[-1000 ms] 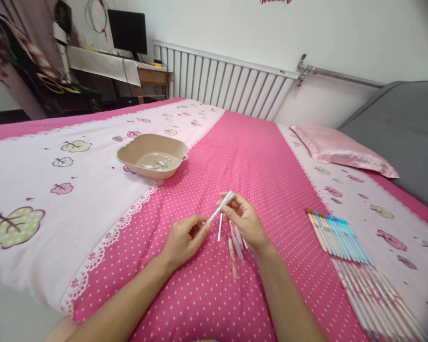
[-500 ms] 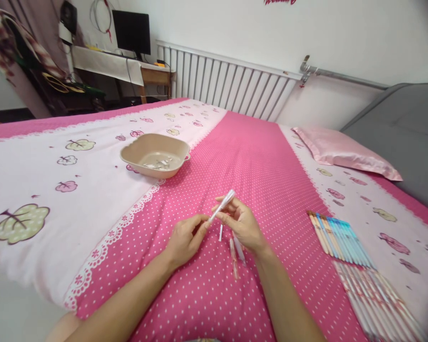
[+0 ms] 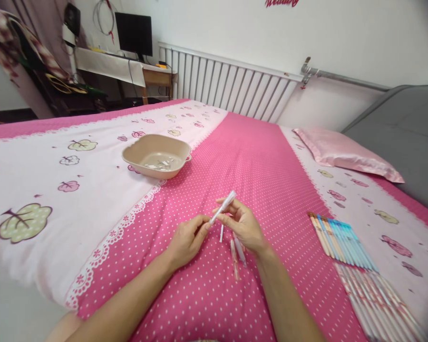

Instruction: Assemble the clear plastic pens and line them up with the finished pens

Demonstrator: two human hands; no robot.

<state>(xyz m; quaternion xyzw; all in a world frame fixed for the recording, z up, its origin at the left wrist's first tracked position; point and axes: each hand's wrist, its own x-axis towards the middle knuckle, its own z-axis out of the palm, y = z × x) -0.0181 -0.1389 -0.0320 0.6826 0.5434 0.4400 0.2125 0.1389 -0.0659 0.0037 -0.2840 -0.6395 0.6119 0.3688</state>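
Note:
My right hand (image 3: 244,227) holds a thin clear pen barrel (image 3: 224,206) that slants up to the right, fingers curled round it. My left hand (image 3: 185,240) pinches the barrel's lower tip with thumb and forefinger. Both hands hover just above the pink dotted bedspread (image 3: 257,161). A short white refill (image 3: 221,232) lies on the spread between the hands. Two or three pink pen parts (image 3: 236,251) lie under my right wrist.
A beige bowl (image 3: 157,155) with small clear bits inside sits at the back left. Rows of blue and pink pens (image 3: 345,247) lie at the right. A pink pillow (image 3: 342,153) and a grey headboard (image 3: 406,128) are beyond; a radiator (image 3: 231,85) lines the wall.
The hands stay together on the pen barrel and have barely shifted. The view has moved slightly, nothing else has changed.

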